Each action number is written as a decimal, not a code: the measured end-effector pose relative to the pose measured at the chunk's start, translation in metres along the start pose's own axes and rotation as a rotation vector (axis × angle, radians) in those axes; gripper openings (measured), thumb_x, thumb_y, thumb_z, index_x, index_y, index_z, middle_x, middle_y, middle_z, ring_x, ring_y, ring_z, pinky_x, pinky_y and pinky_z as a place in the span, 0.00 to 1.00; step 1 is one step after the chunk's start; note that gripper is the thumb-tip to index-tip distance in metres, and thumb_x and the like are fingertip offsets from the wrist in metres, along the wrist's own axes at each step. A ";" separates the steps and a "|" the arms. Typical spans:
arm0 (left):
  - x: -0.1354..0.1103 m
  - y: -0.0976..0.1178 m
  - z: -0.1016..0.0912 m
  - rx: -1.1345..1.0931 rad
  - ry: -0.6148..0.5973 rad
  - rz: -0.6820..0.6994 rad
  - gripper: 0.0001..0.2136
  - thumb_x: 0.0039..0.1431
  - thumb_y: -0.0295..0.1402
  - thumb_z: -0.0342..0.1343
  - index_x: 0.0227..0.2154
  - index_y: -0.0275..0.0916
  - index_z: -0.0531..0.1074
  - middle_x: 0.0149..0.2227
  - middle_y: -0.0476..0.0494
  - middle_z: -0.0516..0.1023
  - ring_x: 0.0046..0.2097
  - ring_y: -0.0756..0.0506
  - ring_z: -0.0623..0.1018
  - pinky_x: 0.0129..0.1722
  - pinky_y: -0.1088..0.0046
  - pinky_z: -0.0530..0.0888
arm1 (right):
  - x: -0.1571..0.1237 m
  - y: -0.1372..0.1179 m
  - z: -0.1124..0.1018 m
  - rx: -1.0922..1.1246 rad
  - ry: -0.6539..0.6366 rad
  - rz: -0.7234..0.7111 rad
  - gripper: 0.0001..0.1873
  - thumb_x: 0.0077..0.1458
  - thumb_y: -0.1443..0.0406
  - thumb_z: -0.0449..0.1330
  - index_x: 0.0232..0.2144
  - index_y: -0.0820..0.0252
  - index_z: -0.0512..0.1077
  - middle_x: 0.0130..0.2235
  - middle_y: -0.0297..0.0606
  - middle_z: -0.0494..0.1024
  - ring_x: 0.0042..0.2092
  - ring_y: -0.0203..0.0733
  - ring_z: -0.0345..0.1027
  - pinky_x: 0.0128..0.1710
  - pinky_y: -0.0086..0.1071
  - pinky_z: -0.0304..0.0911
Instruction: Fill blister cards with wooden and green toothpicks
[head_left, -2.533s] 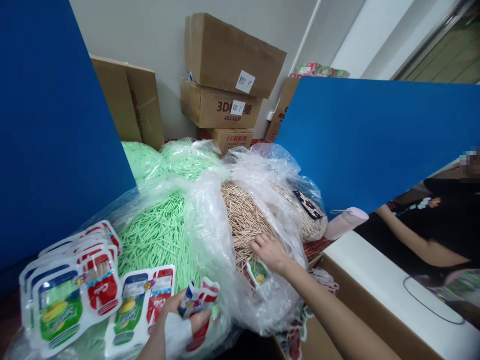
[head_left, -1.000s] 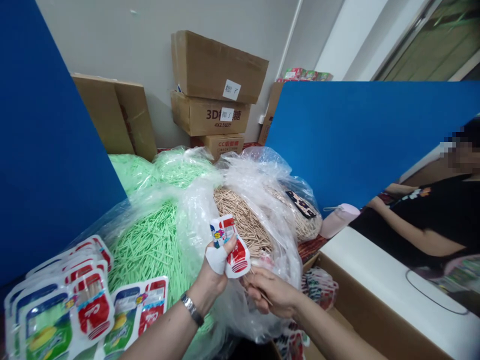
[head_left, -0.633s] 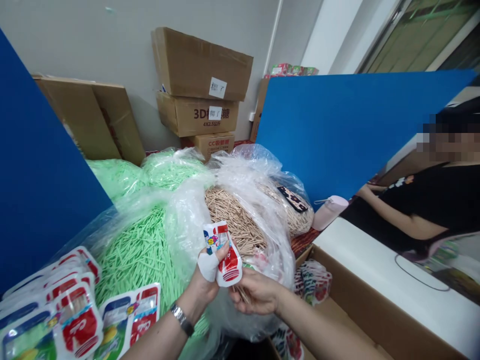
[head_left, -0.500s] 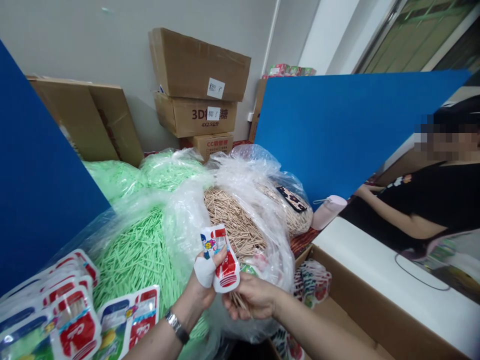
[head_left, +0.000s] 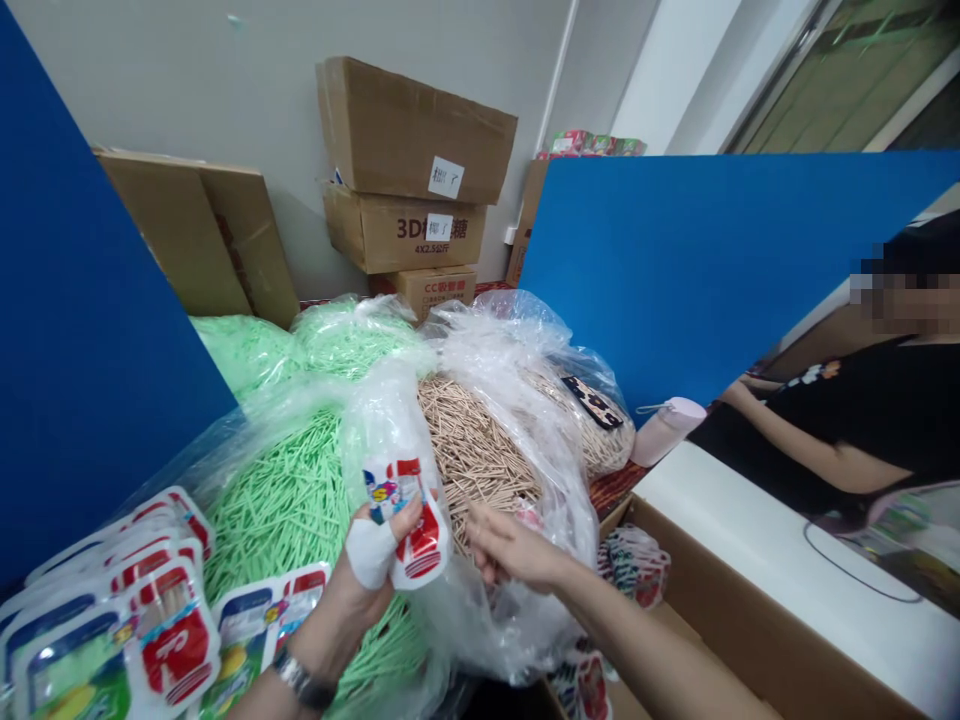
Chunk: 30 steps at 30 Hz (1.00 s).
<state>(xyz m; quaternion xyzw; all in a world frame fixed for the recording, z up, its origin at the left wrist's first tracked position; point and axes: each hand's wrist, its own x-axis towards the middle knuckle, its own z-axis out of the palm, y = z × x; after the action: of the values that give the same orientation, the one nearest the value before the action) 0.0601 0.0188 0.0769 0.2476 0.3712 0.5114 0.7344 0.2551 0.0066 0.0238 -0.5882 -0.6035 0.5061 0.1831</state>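
My left hand [head_left: 375, 550], with a white wrap around the thumb's base and a band at the wrist, is closed on a small red, white and blue pouch [head_left: 420, 545]. To its right, my right hand [head_left: 510, 548] is at the near edge of the light brown sticks [head_left: 480, 450], which lie in an opened clear plastic bag [head_left: 525, 640]. Its fingers are curled together, and whatever they hold is hidden. Thin green sticks [head_left: 285, 510] fill another bag on the left. Similar pouches [head_left: 176, 630] are piled at the lower left.
An open cardboard box [head_left: 720, 600] with packets stands at the right. Beyond it are a white surface [head_left: 750, 530], a pink bottle [head_left: 667, 430] and a seated person [head_left: 847, 420]. Blue panels [head_left: 637, 260] flank the bags. Stacked cartons [head_left: 412, 130] stand at the back.
My left hand has moved left with the pouch, away from my right hand. My right hand, which held several brown sticks below the pouch, has moved up and slightly right to the brown sticks.
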 end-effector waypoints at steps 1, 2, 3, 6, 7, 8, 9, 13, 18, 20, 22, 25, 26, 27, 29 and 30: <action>-0.003 0.005 -0.005 -0.016 0.034 0.014 0.19 0.34 0.33 0.73 0.32 0.32 0.77 0.25 0.45 0.82 0.25 0.45 0.80 0.29 0.70 0.77 | 0.006 0.002 -0.010 -0.252 0.135 0.005 0.19 0.65 0.53 0.43 0.46 0.57 0.64 0.32 0.35 0.74 0.30 0.36 0.70 0.28 0.28 0.60; -0.007 0.009 -0.009 -0.034 0.060 0.014 0.19 0.33 0.32 0.73 0.31 0.32 0.77 0.25 0.46 0.82 0.25 0.46 0.80 0.29 0.70 0.77 | 0.013 0.003 -0.019 -0.482 0.249 0.040 0.18 0.66 0.56 0.41 0.46 0.59 0.64 0.35 0.39 0.76 0.34 0.38 0.71 0.33 0.30 0.61; -0.012 0.011 -0.014 -0.045 0.084 0.002 0.19 0.32 0.32 0.74 0.30 0.32 0.77 0.24 0.47 0.82 0.24 0.46 0.80 0.28 0.71 0.77 | 0.021 0.004 -0.026 -0.597 0.308 0.076 0.17 0.66 0.59 0.41 0.46 0.61 0.64 0.36 0.44 0.77 0.37 0.42 0.72 0.36 0.32 0.61; -0.025 0.009 -0.027 -0.028 0.150 -0.039 0.18 0.31 0.32 0.74 0.28 0.33 0.76 0.23 0.47 0.82 0.23 0.46 0.80 0.26 0.73 0.77 | 0.044 0.006 -0.029 -0.729 0.322 0.165 0.18 0.65 0.60 0.43 0.46 0.67 0.65 0.38 0.53 0.78 0.41 0.49 0.73 0.39 0.37 0.61; -0.029 0.006 -0.031 -0.021 0.170 -0.046 0.19 0.31 0.32 0.74 0.29 0.33 0.76 0.23 0.47 0.82 0.24 0.46 0.80 0.26 0.73 0.78 | 0.050 0.007 -0.027 -0.755 0.309 0.181 0.19 0.65 0.59 0.44 0.46 0.68 0.66 0.39 0.55 0.78 0.42 0.51 0.73 0.39 0.37 0.61; -0.033 0.004 -0.035 -0.017 0.186 -0.049 0.20 0.32 0.32 0.74 0.31 0.33 0.77 0.24 0.47 0.82 0.24 0.45 0.81 0.26 0.73 0.78 | 0.056 0.007 -0.023 -0.783 0.294 0.194 0.20 0.64 0.58 0.45 0.45 0.68 0.67 0.39 0.56 0.78 0.43 0.52 0.73 0.40 0.38 0.61; -0.036 0.002 -0.039 -0.014 0.198 -0.053 0.21 0.32 0.32 0.74 0.32 0.34 0.77 0.24 0.48 0.83 0.25 0.45 0.81 0.27 0.73 0.78 | 0.059 0.007 -0.020 -0.809 0.278 0.204 0.19 0.64 0.59 0.45 0.45 0.68 0.67 0.40 0.56 0.78 0.43 0.52 0.73 0.40 0.38 0.61; -0.042 -0.001 -0.052 0.003 0.241 -0.063 0.23 0.31 0.31 0.74 0.35 0.35 0.77 0.24 0.48 0.83 0.25 0.44 0.82 0.27 0.73 0.79 | 0.058 0.008 -0.024 -0.894 0.218 0.214 0.15 0.62 0.65 0.47 0.44 0.68 0.69 0.41 0.56 0.78 0.43 0.50 0.74 0.39 0.36 0.61; -0.042 -0.003 -0.061 0.037 0.262 -0.055 0.21 0.29 0.29 0.75 0.31 0.36 0.77 0.26 0.49 0.84 0.27 0.45 0.82 0.30 0.75 0.79 | 0.029 0.025 -0.040 -0.932 0.137 0.123 0.13 0.61 0.65 0.48 0.45 0.65 0.67 0.39 0.51 0.79 0.42 0.49 0.73 0.38 0.34 0.60; -0.042 -0.007 -0.061 0.046 0.241 -0.086 0.20 0.29 0.30 0.75 0.30 0.37 0.77 0.25 0.49 0.83 0.26 0.46 0.81 0.29 0.74 0.79 | 0.019 0.036 -0.034 -0.921 0.122 0.106 0.11 0.61 0.67 0.49 0.43 0.64 0.67 0.39 0.50 0.78 0.42 0.49 0.73 0.39 0.34 0.60; -0.043 -0.011 -0.059 0.043 0.216 -0.119 0.18 0.30 0.30 0.74 0.29 0.36 0.77 0.24 0.49 0.83 0.25 0.45 0.81 0.27 0.74 0.78 | 0.015 0.047 -0.023 -0.899 0.132 0.109 0.10 0.60 0.70 0.48 0.41 0.65 0.67 0.41 0.52 0.78 0.43 0.49 0.72 0.40 0.35 0.60; -0.046 -0.014 -0.056 0.040 0.186 -0.121 0.19 0.30 0.32 0.74 0.30 0.37 0.77 0.24 0.49 0.82 0.25 0.44 0.80 0.27 0.73 0.77 | 0.016 0.056 -0.012 -0.812 0.174 0.103 0.11 0.56 0.76 0.47 0.37 0.64 0.67 0.41 0.53 0.76 0.44 0.49 0.71 0.42 0.37 0.60; -0.046 -0.015 -0.056 0.059 0.186 -0.115 0.19 0.30 0.32 0.74 0.30 0.36 0.77 0.23 0.49 0.82 0.25 0.44 0.80 0.27 0.73 0.77 | 0.017 0.057 -0.011 -0.763 0.192 0.089 0.11 0.55 0.76 0.47 0.35 0.64 0.67 0.41 0.53 0.76 0.44 0.49 0.70 0.43 0.38 0.59; -0.047 -0.015 -0.056 0.089 0.188 -0.107 0.19 0.30 0.33 0.74 0.29 0.36 0.77 0.23 0.49 0.82 0.25 0.45 0.80 0.27 0.73 0.76 | 0.018 0.056 -0.013 -0.702 0.211 0.070 0.10 0.55 0.76 0.47 0.34 0.63 0.66 0.41 0.52 0.75 0.44 0.49 0.70 0.43 0.39 0.59; -0.047 -0.017 -0.060 0.164 0.198 -0.088 0.18 0.31 0.36 0.74 0.27 0.35 0.77 0.22 0.48 0.82 0.24 0.46 0.79 0.26 0.74 0.76 | 0.017 0.052 -0.017 -0.557 0.244 0.021 0.06 0.58 0.72 0.47 0.33 0.61 0.64 0.40 0.48 0.74 0.44 0.48 0.69 0.42 0.38 0.60; -0.047 -0.018 -0.062 0.199 0.202 -0.077 0.18 0.31 0.38 0.73 0.27 0.35 0.77 0.22 0.47 0.82 0.24 0.46 0.79 0.26 0.73 0.76 | 0.016 0.048 -0.020 -0.468 0.254 -0.005 0.06 0.60 0.68 0.46 0.33 0.59 0.63 0.38 0.45 0.74 0.42 0.46 0.69 0.41 0.37 0.61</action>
<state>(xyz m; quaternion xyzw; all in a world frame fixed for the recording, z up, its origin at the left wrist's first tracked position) 0.0120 -0.0325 0.0398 0.2519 0.5013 0.4660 0.6842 0.2924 0.0186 -0.0137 -0.6719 -0.6777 0.2747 0.1176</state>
